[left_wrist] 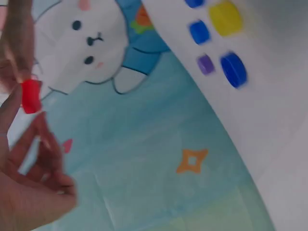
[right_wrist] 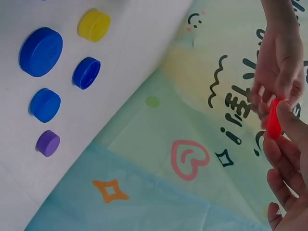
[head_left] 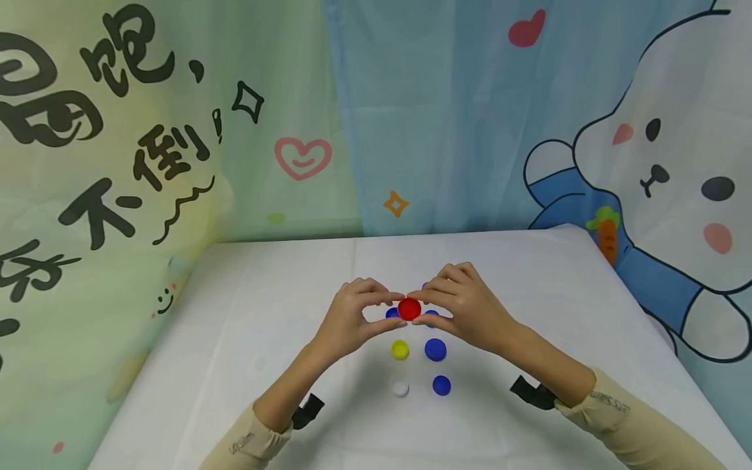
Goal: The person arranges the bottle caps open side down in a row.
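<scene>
A red bottle cap (head_left: pixel 409 309) is held up above the table between both hands. My left hand (head_left: pixel 358 310) pinches its left side with thumb and forefinger. From the other side my right hand (head_left: pixel 464 307) pinches it the same way, its remaining fingers bent loosely. The cap (right_wrist: pixel 274 119) appears edge-on in the right wrist view. Below and behind the hands, a blue cap (head_left: pixel 391 313) and another blue cap (head_left: pixel 431 318) are partly covered by the fingers. A small purple cap (right_wrist: pixel 48 143) stands on the table, mostly hidden in the head view.
Nearer me on the white cloth (head_left: pixel 264 365) lie a yellow cap (head_left: pixel 400 350), a large blue cap (head_left: pixel 435 350), a white cap (head_left: pixel 401 389) and a smaller blue cap (head_left: pixel 442 385). A printed curtain (head_left: pixel 405 117) hangs behind the table.
</scene>
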A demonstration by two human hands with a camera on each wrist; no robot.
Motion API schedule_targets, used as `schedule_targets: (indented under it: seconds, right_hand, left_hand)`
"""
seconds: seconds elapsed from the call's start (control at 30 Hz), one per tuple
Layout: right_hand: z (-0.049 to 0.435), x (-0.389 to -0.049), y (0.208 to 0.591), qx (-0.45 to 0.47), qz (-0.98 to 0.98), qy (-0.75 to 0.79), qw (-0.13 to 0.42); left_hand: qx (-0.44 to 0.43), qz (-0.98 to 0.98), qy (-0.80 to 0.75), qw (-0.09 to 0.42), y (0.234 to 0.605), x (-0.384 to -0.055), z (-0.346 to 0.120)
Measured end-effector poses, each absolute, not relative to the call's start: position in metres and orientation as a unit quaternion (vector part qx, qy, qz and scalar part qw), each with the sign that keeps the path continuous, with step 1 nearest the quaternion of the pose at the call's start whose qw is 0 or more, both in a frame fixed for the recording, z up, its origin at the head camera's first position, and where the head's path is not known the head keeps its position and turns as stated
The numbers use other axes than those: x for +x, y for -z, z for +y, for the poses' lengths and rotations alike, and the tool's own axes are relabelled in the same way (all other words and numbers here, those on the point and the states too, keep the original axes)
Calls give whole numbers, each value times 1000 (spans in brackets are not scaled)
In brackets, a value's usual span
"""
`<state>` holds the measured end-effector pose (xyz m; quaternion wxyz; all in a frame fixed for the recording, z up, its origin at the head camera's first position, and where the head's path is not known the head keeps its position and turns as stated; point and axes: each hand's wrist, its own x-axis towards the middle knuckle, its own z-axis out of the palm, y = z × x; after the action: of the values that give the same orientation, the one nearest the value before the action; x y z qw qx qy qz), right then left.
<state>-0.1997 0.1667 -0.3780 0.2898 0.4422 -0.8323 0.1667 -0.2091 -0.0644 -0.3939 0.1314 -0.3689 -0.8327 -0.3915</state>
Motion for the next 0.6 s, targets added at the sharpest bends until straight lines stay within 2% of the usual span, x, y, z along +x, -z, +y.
schedule_targets:
  seconds: [0.17,0.27,0.33,0.43,0.53,0.6]
  right_hand:
    - [166,-197,379,445,-834,-163,283]
    - [165,-196,380,447,-833,-162,283]
    - [164,-196,381,448,-833,-161,283]
    - [164,-196,382,445,-835,-160,281]
    - [164,-196,383,435,-842,-164,273]
    - [164,-194,384,421,-852,-176,258]
  left_hand:
    - [-236,-827,507,-64,396,-205,-65]
    - [-176,-806,547,-143,398,-205,-63]
    - [-156,-796,561,-165,400,-205,-62]
    - [-142,-786,577,-170,401,-204,-60]
    - [-149,-787,578,-154,402,-203,-59]
    - [-166,-796,569,-122,403,-203,-59]
